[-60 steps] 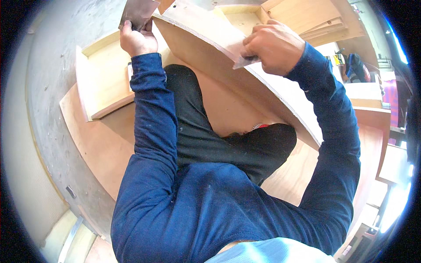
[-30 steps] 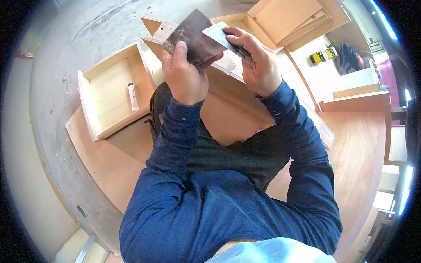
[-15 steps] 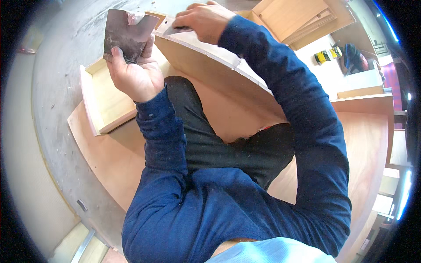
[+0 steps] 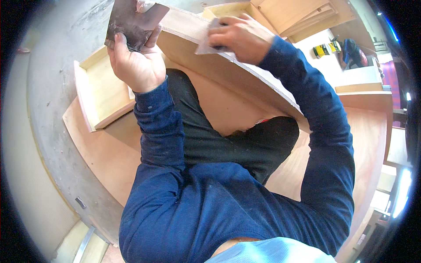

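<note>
My left hand (image 4: 139, 70) holds up a thin square dark metal plate (image 4: 131, 21), thumb on its face and fingers behind. A dab of pale putty (image 4: 145, 5) sits near the plate's top edge. My right hand (image 4: 245, 39) is closed around a flat greyish scraper (image 4: 205, 44), slightly blurred. The scraper's blade is over the pale upper face of a long wooden panel (image 4: 188, 51) standing in front of my knees; whether it touches cannot be made out.
A shallow wooden drawer (image 4: 105, 94) lies at the left. Another wooden box (image 4: 302, 17) with boards in it stands at the far right, near a yellow-and-black can (image 4: 324, 50). I sit cross-legged on a large wooden sheet (image 4: 103, 153) over a grey floor (image 4: 52, 109).
My right hand with the scraper has moved rightward and nearer along the panel from its far left end. My left hand still holds the plate, now slightly higher in view.
</note>
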Demonstrator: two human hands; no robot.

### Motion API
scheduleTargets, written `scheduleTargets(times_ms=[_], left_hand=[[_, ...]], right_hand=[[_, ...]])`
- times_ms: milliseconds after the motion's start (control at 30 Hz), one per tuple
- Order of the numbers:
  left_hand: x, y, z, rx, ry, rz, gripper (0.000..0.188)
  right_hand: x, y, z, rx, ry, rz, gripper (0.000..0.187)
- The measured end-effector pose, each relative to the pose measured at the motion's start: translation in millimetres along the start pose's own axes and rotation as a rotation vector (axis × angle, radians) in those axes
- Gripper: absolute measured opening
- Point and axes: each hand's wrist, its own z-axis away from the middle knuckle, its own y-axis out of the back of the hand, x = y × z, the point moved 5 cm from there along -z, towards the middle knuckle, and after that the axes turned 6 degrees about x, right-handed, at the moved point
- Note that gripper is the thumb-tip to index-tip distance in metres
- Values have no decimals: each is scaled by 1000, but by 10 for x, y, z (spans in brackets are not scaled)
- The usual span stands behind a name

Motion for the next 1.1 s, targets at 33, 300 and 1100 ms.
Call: scheduleTargets(times_ms=[33, 300, 1100], left_hand=[[-1, 2, 8, 0, 8, 5, 37], [-96, -60, 103, -16, 74, -20, 33], [-361, -485, 1175, -140, 118, -448, 33]], right_hand=[[-39, 46, 130, 36, 19, -25, 41], [-175, 305, 1106, -62, -101, -7, 38], [-586, 489, 850, 1054, -471, -1199, 57]])
